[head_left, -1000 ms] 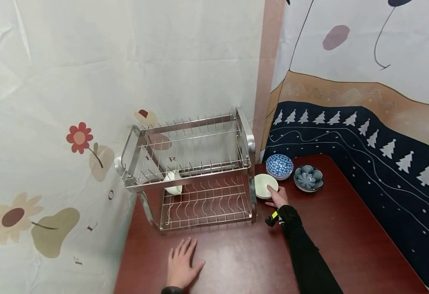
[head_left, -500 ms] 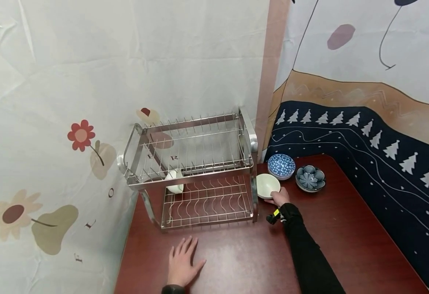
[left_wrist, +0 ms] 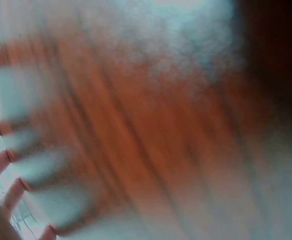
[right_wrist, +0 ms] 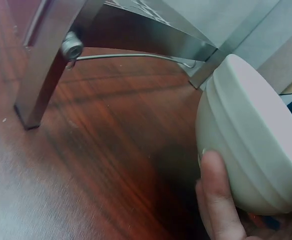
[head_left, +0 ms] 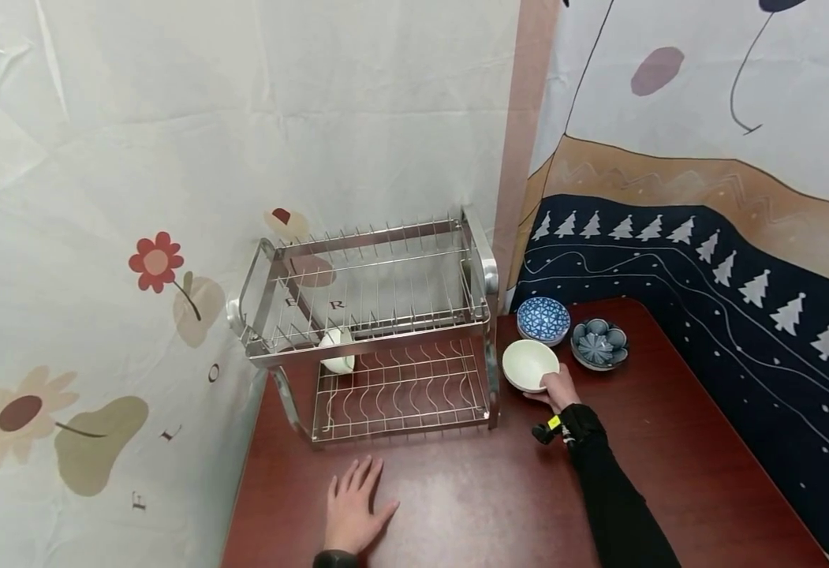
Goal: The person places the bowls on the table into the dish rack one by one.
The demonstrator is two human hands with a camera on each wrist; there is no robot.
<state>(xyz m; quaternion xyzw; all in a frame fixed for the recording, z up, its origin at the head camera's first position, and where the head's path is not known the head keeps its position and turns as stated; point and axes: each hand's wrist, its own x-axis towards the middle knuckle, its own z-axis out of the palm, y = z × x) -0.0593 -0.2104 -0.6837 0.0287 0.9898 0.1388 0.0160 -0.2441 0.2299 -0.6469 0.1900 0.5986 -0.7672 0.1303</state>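
A plain white bowl (head_left: 528,363) is held at its near right rim by my right hand (head_left: 558,389), thumb on the inside. In the right wrist view, fingers (right_wrist: 217,185) lie against the ridged outer wall of the bowl (right_wrist: 241,140), which is tilted above the tabletop. My left hand (head_left: 354,509) rests flat on the table with its fingers spread, in front of the dish rack (head_left: 400,434). Fingertips (left_wrist: 14,187) of that hand show at the left edge of the blurred left wrist view.
A two-tier metal dish rack stands left of the white bowl; a white cup (head_left: 337,356) sits in its lower tier. Behind the bowl is a blue patterned bowl (head_left: 543,317), with a dark flower-shaped bowl (head_left: 599,345) to the right. Printed cloth walls (head_left: 386,102) enclose the table.
My right hand has drawn the white bowl right and toward me, away from the rack's side, after tilting it. The left hand has stayed in place.
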